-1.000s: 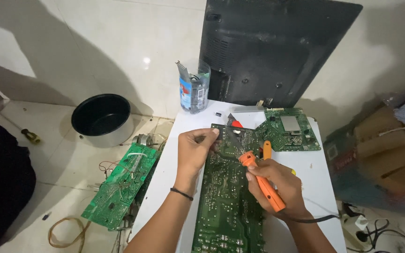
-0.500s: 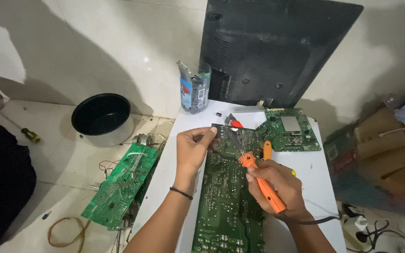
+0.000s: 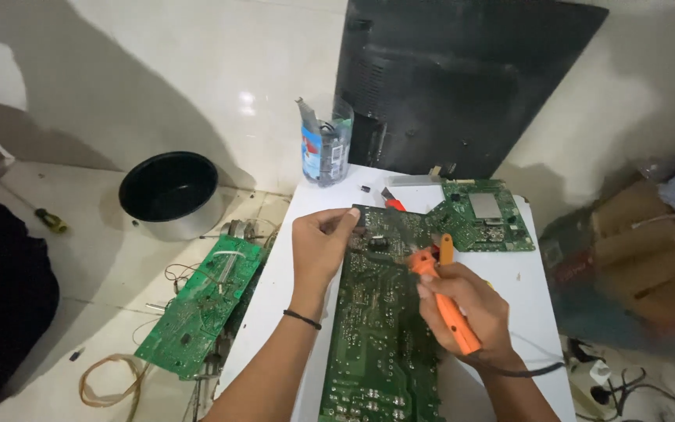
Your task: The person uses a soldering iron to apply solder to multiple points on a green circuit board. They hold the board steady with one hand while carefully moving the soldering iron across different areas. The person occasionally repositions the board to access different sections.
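Note:
A long green circuit board (image 3: 380,336) lies solder side up on a white table (image 3: 294,266). My left hand (image 3: 318,242) grips the board's far left corner, thumb and fingers pinched on its edge. My right hand (image 3: 466,309) holds an orange soldering iron (image 3: 443,293), its tip down on the board near the far end. A black cord runs from the iron's handle off to the right.
A smaller green board (image 3: 482,215) lies at the table's far right. A cut plastic bottle (image 3: 326,144) and a big black panel (image 3: 462,78) stand at the back. On the floor left: a black pot (image 3: 169,191), another green board (image 3: 201,305), a screwdriver (image 3: 48,219). Cardboard boxes (image 3: 642,258) sit right.
Both hands hold almost the same pose. The view has shifted very slightly; the iron's tip stays at the same spot on the board.

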